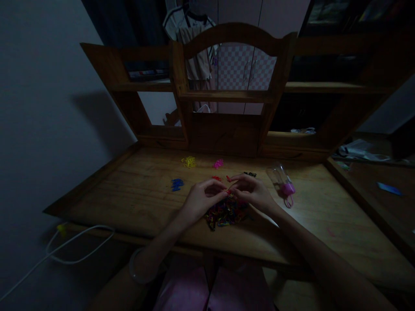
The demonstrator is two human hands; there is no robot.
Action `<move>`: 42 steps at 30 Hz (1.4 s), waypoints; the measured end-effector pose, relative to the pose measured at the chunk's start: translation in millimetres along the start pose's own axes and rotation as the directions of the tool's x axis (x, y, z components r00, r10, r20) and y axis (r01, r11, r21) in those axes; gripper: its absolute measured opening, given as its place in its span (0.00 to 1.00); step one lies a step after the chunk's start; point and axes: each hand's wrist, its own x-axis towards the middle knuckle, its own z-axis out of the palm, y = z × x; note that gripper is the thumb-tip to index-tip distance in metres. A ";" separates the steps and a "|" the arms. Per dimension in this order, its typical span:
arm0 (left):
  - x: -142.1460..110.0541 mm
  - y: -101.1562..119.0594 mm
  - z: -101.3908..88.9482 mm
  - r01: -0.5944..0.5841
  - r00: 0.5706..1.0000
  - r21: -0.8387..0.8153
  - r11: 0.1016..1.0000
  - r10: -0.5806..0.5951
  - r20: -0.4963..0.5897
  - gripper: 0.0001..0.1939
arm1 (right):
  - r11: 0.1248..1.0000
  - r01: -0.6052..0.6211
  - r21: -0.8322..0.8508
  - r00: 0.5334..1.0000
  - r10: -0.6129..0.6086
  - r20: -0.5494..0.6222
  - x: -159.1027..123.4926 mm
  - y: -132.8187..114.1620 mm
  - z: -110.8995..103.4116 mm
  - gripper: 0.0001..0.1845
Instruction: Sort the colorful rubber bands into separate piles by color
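Note:
My left hand [202, 199] and my right hand [254, 193] meet at the fingertips, both closed in a pinch. Between them shows a small red piece [228, 191], too small and dark to make out its exact kind. Just below lies a mixed heap of thin, colourful looped pieces [223, 216], partly covered by my hands. Sorted by colour around it are a yellow pile [189, 162], a pink pile [218, 163], a blue pile [177, 184], a red pile [216, 178] and a black pile [250, 174]. The red pile is close to my left fingers.
To the right, a clear plastic bottle [281, 179] with a pink cap and loop lies on its side. A wooden shelf unit [223, 96] rises along the back of the desk [129, 194]. A white cable [81, 233] hangs at the left front edge. The room is dim.

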 end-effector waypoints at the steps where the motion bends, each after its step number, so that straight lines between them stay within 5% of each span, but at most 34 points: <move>1: 0.0 0.0 -0.1 -0.004 1.000 -0.001 1.000 0.004 0.004 0.10 | 1.000 0.001 0.001 1.000 -0.001 0.003 0.3 0.6 0.0 0.19; 12: -2.2 4.3 2.2 -0.031 1.000 0.013 0.999 0.031 0.000 0.12 | 1.000 0.000 -0.012 0.997 0.001 0.078 -1.2 -5.7 0.9 0.20; 27: -1.1 2.2 3.4 -0.017 1.000 -0.011 1.000 0.017 -0.020 0.12 | 0.983 -0.034 0.178 0.999 0.041 -0.035 1.2 -3.3 3.8 0.18; 35: -5.1 7.6 8.8 -0.047 0.996 -0.027 0.999 0.044 -0.071 0.14 | 0.979 -0.027 0.203 0.992 0.000 0.129 -0.9 -5.4 4.5 0.21; 42: -8.6 13.1 12.1 -0.075 0.993 0.021 0.997 0.076 -0.085 0.13 | 0.983 -0.018 0.181 0.993 -0.004 0.120 -2.4 -9.3 7.1 0.22</move>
